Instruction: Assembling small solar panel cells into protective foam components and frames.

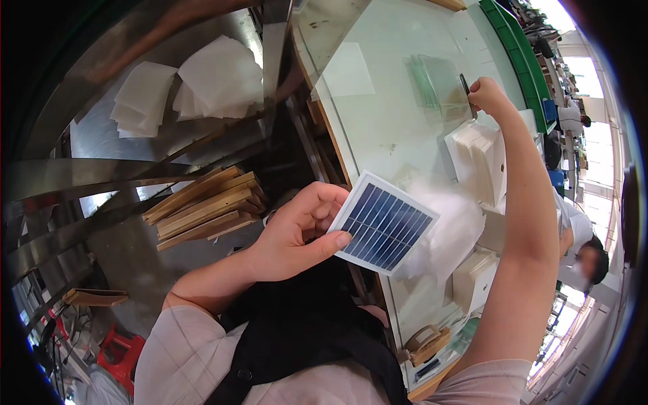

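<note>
A small solar panel [386,226] with blue cells and a white frame is in my left hand [293,236], the thumb on its face and the fingers behind. It is tilted over the near edge of the worktable [364,135]. My right arm reaches out across the table. There my right hand [489,96] pinches a thin dark strip-like thing [465,86], seen nearly edge-on, whose kind I cannot make out. Right beside it lies a stack of clear, green-edged sheets [432,84]. White stacked sheets [476,158] stand just nearer than that hand.
Crumpled white film [445,233] lies behind the panel. A green tray [520,61] runs along the table's far side. To the left are white sheets [219,71] on a metal shelf, wooden boards [206,206] and a red stool [121,354]. A co-worker [580,236] is at far right.
</note>
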Demonstrator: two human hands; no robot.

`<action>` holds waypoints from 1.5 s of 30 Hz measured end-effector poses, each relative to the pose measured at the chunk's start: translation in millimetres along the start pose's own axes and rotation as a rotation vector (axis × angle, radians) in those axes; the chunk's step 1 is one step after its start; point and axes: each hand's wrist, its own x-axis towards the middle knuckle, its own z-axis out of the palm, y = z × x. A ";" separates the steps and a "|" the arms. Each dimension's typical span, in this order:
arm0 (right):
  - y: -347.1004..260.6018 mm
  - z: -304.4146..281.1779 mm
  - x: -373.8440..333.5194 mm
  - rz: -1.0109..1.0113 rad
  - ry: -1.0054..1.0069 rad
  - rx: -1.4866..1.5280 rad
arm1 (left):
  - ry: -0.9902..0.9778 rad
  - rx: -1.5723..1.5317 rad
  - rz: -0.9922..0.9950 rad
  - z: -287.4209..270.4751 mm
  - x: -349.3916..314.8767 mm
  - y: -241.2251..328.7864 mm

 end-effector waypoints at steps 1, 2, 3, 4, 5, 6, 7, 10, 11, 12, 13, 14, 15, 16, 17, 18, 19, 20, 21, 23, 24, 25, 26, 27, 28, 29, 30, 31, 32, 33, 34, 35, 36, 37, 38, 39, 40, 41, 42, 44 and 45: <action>-0.8 -1.7 0.3 0.034 -0.068 0.025 | 0.007 -0.005 0.006 0.3 -0.6 -0.6; -0.4 -1.2 2.1 0.032 -0.067 0.026 | 0.008 -0.003 0.007 0.6 -0.6 -0.5; 0.0 0.1 3.5 0.044 -0.075 0.010 | 0.001 -0.004 0.008 0.7 -0.8 -0.2; 1.1 0.5 4.3 0.056 -0.082 -0.005 | -0.007 -0.005 0.008 1.1 -0.8 0.0; 1.4 -0.4 3.5 0.052 -0.082 -0.003 | -0.004 -0.002 0.008 1.4 -1.2 1.0; 3.8 -3.1 0.8 0.042 0.009 -0.039 | -0.010 0.003 0.005 2.3 -1.2 2.3; 7.6 -6.5 -3.0 0.035 0.101 -0.076 | -0.020 0.007 0.001 3.0 -0.9 3.2; 7.7 -39.7 -27.6 0.038 0.434 -0.134 | -0.054 -0.014 -0.001 4.3 3.2 -0.7; 1.7 -57.1 -45.1 -0.002 0.579 -0.165 | -0.062 -0.017 -0.007 7.0 3.7 -0.4; -20.6 -73.6 -68.4 -0.048 0.626 -0.096 | -0.058 -0.016 -0.003 8.1 1.5 0.4; -37.5 -86.1 -97.1 -0.105 0.568 0.157 | -0.069 -0.021 -0.002 10.5 0.6 0.8; -52.2 -92.6 -130.3 -0.180 0.472 0.393 | -0.078 -0.028 -0.010 13.1 0.6 1.4; -66.7 -93.0 -162.7 -0.292 0.369 0.560 | -0.087 -0.013 -0.015 15.8 -0.6 3.2; -72.4 -91.8 -193.6 -0.326 0.290 0.632 | -0.112 -0.002 -0.023 18.9 -0.6 5.2; -79.7 -88.3 -222.6 -0.366 0.207 0.708 | -0.119 -0.005 -0.030 21.9 -1.2 6.7; -98.2 -80.5 -259.0 -0.237 0.144 0.755 | -0.144 0.000 -0.041 24.2 -2.7 7.5; -111.8 -70.7 -293.4 -0.141 0.183 0.717 | -0.182 0.003 -0.053 27.6 -3.4 9.4; -114.4 -50.9 -314.6 -0.192 0.194 0.930 | -0.199 -0.001 -0.061 32.6 -3.6 11.5; -104.2 -50.1 -334.7 -0.183 -0.028 1.014 | -0.233 -0.011 -0.098 38.6 -1.5 12.2; -98.0 -47.7 -368.9 -0.017 -0.116 0.973 | -0.290 -0.025 -0.150 50.9 1.1 10.2; -90.7 -42.9 -382.0 0.005 -0.122 0.974 | -0.329 -0.021 -0.157 57.2 1.9 7.8; -85.1 -38.0 -392.1 0.029 -0.110 0.981 | -0.367 -0.016 -0.163 63.3 1.8 5.2; -80.6 -33.5 -402.2 0.071 -0.081 0.984 | -0.388 -0.019 -0.178 69.8 1.2 3.0; -76.0 -29.2 -412.0 0.112 -0.052 0.985 | -0.426 0.007 -0.180 76.0 0.0 0.8; -70.8 -24.9 -421.4 0.133 -0.041 0.993 | -0.463 0.032 -0.180 82.3 -1.4 -1.1; -65.4 -20.9 -429.9 0.163 -0.065 1.009 | -0.482 0.031 -0.193 89.0 -2.3 -1.8; -60.8 -17.7 -438.2 0.192 -0.089 1.025 | -0.506 0.060 -0.213 95.8 -3.3 -2.0; -58.0 -15.1 -446.2 0.227 -0.102 1.068 | -0.529 0.091 -0.232 102.5 -4.7 -3.2; -54.1 -13.1 -454.3 0.240 -0.092 1.077 | -0.543 0.093 -0.242 108.5 -6.7 -4.4; -50.2 -11.2 -462.2 0.249 -0.084 1.082 | -0.551 0.119 -0.259 114.3 -8.8 -5.7; -46.7 -9.1 -470.0 0.256 -0.076 1.086 | -0.557 0.147 -0.274 119.9 -10.9 -6.7; -44.2 -5.8 -478.3 0.267 -0.063 1.093 | -0.574 0.150 -0.280 125.3 -12.2 -9.1; -42.2 -2.3 -486.1 0.279 -0.022 1.138 | -0.576 0.164 -0.272 130.9 -13.6 -11.5; -39.9 0.5 -493.4 0.290 0.020 1.181 | -0.577 0.178 -0.264 136.1 -14.7 -13.9; -36.4 2.7 -499.8 0.294 0.029 1.191 | -0.586 0.185 -0.270 140.3 -16.7 -16.1; -32.0 4.7 -505.7 0.274 0.026 1.148 | -0.598 0.189 -0.259 144.0 -18.6 -18.8; -28.5 6.7 -511.0 0.255 0.023 1.104 | -0.610 0.192 -0.248 147.6 -20.3 -21.3; -26.5 7.9 -515.7 0.258 0.030 1.113 | -0.617 0.199 -0.253 151.6 -22.1 -23.0; -24.7 8.2 -520.2 0.264 0.032 1.101 | -0.618 0.196 -0.250 155.9 -23.7 -24.7; -21.1 10.5 -528.0 0.274 0.039 1.097 | -0.625 0.198 -0.252 162.0 -26.0 -28.1; -19.3 12.3 -531.5 0.287 0.038 1.106 | -0.637 0.211 -0.251 164.0 -26.4 -30.0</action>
